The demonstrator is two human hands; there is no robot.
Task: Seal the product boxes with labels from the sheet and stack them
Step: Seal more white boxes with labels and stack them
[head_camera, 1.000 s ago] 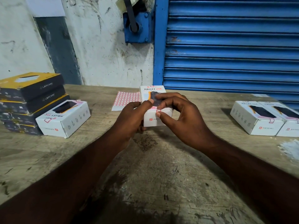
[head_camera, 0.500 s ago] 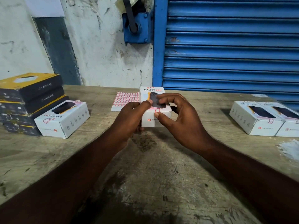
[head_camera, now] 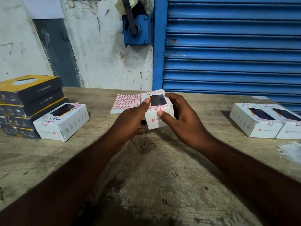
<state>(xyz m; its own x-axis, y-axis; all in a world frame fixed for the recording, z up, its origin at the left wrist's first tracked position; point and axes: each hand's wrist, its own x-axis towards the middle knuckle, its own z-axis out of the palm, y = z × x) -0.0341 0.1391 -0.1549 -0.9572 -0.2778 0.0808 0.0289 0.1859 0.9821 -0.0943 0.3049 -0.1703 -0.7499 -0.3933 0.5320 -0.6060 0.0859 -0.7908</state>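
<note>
A white product box (head_camera: 160, 119) is held just above the wooden table (head_camera: 154, 168) at centre. My left hand (head_camera: 130, 118) grips its left side, thumb on the top face. My right hand (head_camera: 180, 116) grips its right side, and its thumb presses a small red-edged label (head_camera: 158, 108) over the box's front top edge. The label sheet (head_camera: 126, 102), white with a red grid, lies flat behind the box. A labelled white box (head_camera: 61, 122) sits at left. Two labelled white boxes (head_camera: 260, 121) stand side by side at right.
A stack of dark and yellow boxes (head_camera: 29, 101) stands at the far left edge, touching the white box there. A blue roller shutter (head_camera: 231, 46) and a stained wall (head_camera: 97, 46) close off the back. A white patch (head_camera: 290, 152) marks the table at right.
The box has tilted and turned slightly, its front face now angled towards me. My right thumb has slid down along the label on the front edge.
</note>
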